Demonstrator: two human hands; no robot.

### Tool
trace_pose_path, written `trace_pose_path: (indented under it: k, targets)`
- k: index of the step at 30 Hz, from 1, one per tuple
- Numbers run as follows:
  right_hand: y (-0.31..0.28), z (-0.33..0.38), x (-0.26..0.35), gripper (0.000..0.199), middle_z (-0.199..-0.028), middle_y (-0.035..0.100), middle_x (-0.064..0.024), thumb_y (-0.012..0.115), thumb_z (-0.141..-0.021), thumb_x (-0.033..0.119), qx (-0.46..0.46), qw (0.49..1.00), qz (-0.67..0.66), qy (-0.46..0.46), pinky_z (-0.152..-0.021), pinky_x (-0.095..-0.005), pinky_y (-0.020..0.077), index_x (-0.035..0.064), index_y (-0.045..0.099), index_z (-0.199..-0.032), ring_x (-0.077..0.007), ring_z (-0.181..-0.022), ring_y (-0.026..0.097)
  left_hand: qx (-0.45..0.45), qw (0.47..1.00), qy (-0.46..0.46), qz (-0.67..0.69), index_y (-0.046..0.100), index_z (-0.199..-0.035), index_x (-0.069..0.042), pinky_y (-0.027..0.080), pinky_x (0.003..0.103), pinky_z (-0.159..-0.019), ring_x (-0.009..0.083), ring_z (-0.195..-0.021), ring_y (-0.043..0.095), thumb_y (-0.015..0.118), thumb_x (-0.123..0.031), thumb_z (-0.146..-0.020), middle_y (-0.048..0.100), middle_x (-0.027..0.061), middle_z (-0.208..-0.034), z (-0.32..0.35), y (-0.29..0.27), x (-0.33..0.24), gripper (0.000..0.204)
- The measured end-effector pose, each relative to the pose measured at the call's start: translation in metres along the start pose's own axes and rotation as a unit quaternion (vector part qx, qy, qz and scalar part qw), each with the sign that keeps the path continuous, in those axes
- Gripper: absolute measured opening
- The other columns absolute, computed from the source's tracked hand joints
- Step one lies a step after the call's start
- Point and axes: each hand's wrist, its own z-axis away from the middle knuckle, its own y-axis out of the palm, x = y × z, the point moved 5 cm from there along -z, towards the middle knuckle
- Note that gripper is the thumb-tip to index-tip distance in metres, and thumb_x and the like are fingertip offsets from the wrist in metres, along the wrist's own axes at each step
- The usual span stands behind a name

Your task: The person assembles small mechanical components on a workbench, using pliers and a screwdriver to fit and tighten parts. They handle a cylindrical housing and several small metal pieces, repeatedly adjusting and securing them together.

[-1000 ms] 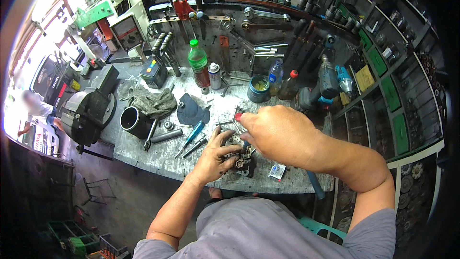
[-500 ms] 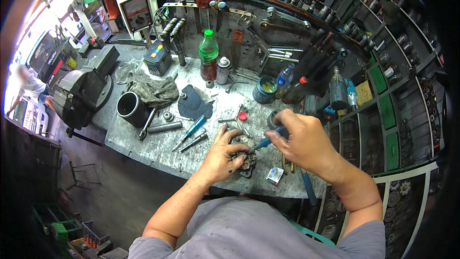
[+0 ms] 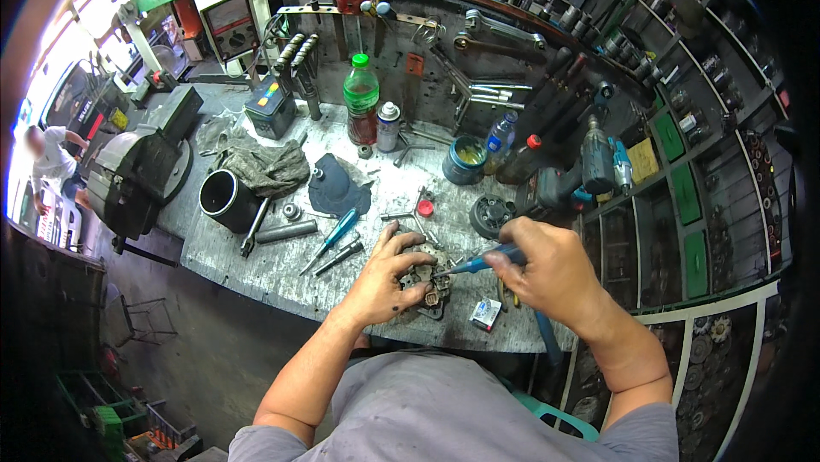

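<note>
A small grimy metal housing [image 3: 434, 298], with round holes and fittings, lies near the bench's front edge. Over its left side my left hand [image 3: 386, 278] curls, thumb at the near side and fingers spread across the top, gripping it against the bench. My right hand [image 3: 551, 267] is closed round a blue-handled screwdriver [image 3: 481, 263]. The screwdriver slants down to the left, its thin tip at the housing beside my left fingers; whether it touches I cannot tell. A dark round pulley-like part [image 3: 490, 216] sits just beyond my right hand. My left palm hides part of the housing.
Left of my hands lie another blue screwdriver [image 3: 342, 230], a socket extension [image 3: 339, 258] and a black cylinder [image 3: 228, 200]. A small box [image 3: 485, 314] is at the front. Bottles, a spray can [image 3: 388, 126] and a cordless drill [image 3: 555, 189] stand behind. A vise [image 3: 141, 163] is at far left.
My right hand has dropped a little toward me and to the right, so the screwdriver lies flatter. My left hand keeps its hold on the housing. The whole view has shifted slightly.
</note>
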Motion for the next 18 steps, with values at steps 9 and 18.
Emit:
trace_pose_path:
  k: [9, 18]
  targets:
    - [0.001, -0.013, 0.048, 0.018, -0.085, 0.073, -0.0149, 0.076, -0.096, 0.021, 0.184, 0.961, 0.176, -0.109, -0.066, -0.0420, 0.0649, 0.0061, 0.067, -0.098, -0.0328, -0.078, 0.080, -0.040, 0.999, 0.020, 0.009, 0.077, -0.128, -0.011, 0.034, 0.059, -0.134, 0.0487, -0.164, 0.031, 0.088, -0.013, -0.081, 0.061, 0.0111, -0.157, 0.003, 0.002, 0.002, 0.048]
    - [-0.008, -0.034, 0.071, 0.025, -0.091, 0.076, -0.0190, 0.076, -0.091, 0.012, 0.111, 0.957, 0.064, -0.259, -0.065, -0.0416, 0.0658, -0.0008, 0.067, -0.110, -0.0343, -0.081, 0.082, -0.101, 0.995, 0.009, 0.016, 0.078, -0.122, -0.011, 0.037, 0.058, -0.132, 0.0483, -0.162, 0.036, 0.087, -0.012, -0.081, 0.065, 0.0123, -0.151, 0.005, 0.008, -0.001, 0.041]
